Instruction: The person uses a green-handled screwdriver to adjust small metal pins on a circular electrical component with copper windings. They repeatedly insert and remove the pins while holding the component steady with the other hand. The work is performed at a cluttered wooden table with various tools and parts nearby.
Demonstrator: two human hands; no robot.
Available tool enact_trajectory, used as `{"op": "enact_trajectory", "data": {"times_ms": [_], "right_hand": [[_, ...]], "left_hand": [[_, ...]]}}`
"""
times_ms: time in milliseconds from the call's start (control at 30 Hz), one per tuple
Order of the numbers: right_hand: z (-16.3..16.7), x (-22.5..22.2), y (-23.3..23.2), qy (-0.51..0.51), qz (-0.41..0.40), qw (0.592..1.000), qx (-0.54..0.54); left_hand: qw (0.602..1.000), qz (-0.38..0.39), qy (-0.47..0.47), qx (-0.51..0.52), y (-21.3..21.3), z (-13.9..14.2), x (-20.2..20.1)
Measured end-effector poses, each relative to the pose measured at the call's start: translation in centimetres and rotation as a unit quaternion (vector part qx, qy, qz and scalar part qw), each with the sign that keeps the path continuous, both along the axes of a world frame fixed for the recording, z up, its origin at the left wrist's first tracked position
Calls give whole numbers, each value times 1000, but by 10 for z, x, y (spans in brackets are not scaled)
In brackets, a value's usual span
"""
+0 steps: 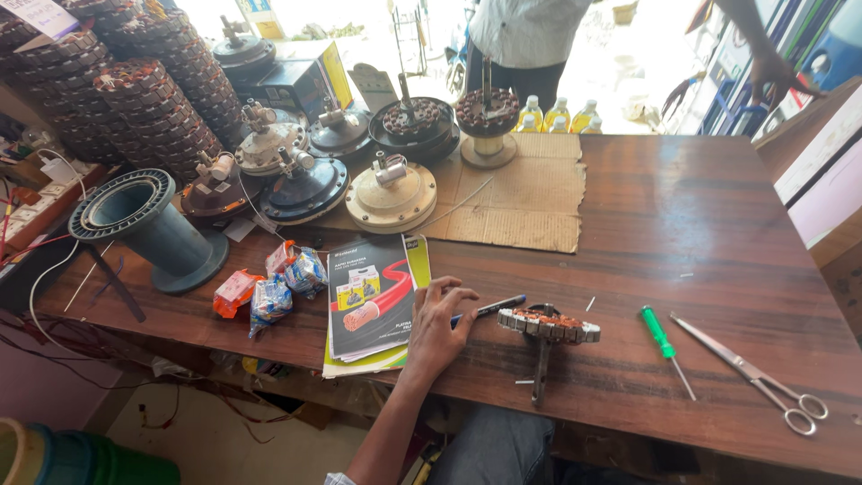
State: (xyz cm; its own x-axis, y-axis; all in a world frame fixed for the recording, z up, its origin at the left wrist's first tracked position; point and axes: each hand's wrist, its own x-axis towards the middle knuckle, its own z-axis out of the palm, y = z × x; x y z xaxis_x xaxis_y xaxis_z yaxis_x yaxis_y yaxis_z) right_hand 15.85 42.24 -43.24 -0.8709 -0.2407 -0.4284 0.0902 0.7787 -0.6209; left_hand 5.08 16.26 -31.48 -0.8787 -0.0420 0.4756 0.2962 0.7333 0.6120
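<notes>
- A grey-blue spool (148,224) is standing at the table's (682,224) left end, with stacks of copper-wound cores (153,108) piled behind it.
- Small snack packets (269,289) are lying near the front edge, and round motor housings (391,193) are sitting in a row behind them, partly on a cardboard sheet (530,198).
- A glossy booklet (373,305) is lying flat, its right edge disappearing under the left hand (437,323).
- That hand is resting palm-down with its fingers (453,292) loosely spread and is meeting the near end of a dark pen (489,308) — whether the thumb is pinching the pen, I cannot tell.
- The pen is lying on the table between the hand and a wound stator ring (549,325) propped on a dark stand.
- The step in hand, as I judge it, is getting hold of the pen; lifting it would call for the fingers closing around the barrel without knocking the ring just beside it.
- A green-handled screwdriver (660,334) and steel scissors (754,373) are lying further right, well apart from the hand.
- The right hand is not showing; another person (525,36) is standing beyond the table.
</notes>
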Motion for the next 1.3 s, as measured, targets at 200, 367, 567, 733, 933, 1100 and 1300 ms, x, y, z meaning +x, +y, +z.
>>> {"op": "enact_trajectory", "data": {"times_ms": [200, 367, 567, 733, 933, 1100, 1300], "right_hand": [[-44, 86, 0, 82, 5, 995, -53], [0, 108, 3, 204, -115, 961, -148], [73, 84, -1, 374, -237, 877, -186], [84, 32, -9, 391, -294, 829, -272], [94, -17, -8, 283, -236, 865, -341], [87, -19, 18, 152, -225, 837, -475], [84, -13, 47, 184, -269, 871, -368]], "left_hand": [[985, -36, 144, 90, -4, -22, 1], [978, -61, 134, 145, -3, -32, 18], [953, -274, 98, 90, 1, -8, 29], [943, -305, 96, 91, 28, -1, 35], [941, -296, 132, 96, 60, -1, 23], [936, -314, 137, 77, 74, -2, 11], [938, -298, 148, 94, 79, -10, 9]]}}
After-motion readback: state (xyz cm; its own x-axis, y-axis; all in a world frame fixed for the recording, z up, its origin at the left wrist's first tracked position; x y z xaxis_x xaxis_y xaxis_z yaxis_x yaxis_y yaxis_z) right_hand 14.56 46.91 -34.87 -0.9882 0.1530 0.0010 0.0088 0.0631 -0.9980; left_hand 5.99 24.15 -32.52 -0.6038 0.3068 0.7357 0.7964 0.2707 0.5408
